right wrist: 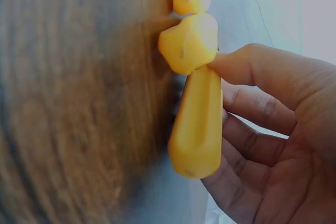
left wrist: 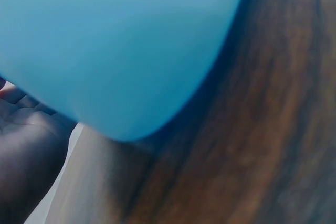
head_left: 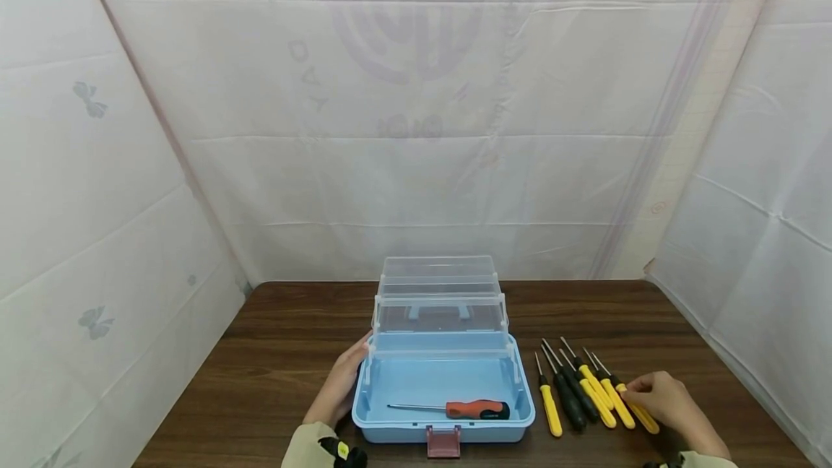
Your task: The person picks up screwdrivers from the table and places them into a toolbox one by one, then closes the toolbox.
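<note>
A light blue toolbox stands with its clear lid raised and a pink latch at the front. Inside it lies a red and black screwdriver, its shaft pointing left. My left hand rests along the box's left side, fingers extended against the wall; the left wrist view shows part of the palm beside the blue plastic. To the right, several yellow-handled and black-handled screwdrivers lie in a row. At the row's right end, my right hand pinches a yellow-handled screwdriver between thumb and fingers, near the upper handle.
Under everything is a dark wooden table. The row's leftmost yellow screwdriver lies close to the box's right wall, with black-handled ones beside it. White printed sheets hang behind the table and along both sides.
</note>
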Demonstrator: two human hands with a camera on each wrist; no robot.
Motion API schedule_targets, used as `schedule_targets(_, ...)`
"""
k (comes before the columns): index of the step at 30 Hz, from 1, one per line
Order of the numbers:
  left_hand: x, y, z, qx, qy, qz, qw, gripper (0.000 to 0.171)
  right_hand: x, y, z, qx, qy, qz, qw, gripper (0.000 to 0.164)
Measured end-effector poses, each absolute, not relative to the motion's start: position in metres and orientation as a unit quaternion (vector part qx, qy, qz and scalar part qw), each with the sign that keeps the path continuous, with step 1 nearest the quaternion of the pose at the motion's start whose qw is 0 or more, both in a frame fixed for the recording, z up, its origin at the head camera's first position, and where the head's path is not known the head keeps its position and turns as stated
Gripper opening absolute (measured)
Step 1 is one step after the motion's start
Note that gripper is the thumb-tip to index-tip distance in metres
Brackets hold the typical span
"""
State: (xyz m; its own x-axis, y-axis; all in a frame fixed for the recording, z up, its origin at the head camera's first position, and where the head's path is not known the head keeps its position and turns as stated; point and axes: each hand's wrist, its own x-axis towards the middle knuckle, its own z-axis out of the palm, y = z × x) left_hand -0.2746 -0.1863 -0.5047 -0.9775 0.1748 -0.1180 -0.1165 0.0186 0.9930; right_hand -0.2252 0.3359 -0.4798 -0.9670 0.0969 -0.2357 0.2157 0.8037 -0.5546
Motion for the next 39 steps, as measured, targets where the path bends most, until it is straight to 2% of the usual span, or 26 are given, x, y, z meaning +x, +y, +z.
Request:
schedule_targets(21,-0.273,-0.185,-0.505,0.027,0.702,0.705,0.099,0.055,-0.229,0.332,-0.460,0.051,0.948,-0.300,0.092,0.048)
schedule_targets(39,-0.273,-0.186,-0.504,0.025,0.708,0.699,0.098,0.056,-0.232,0.318,-0.440,0.012,0.949,-0.307,0.072,0.043)
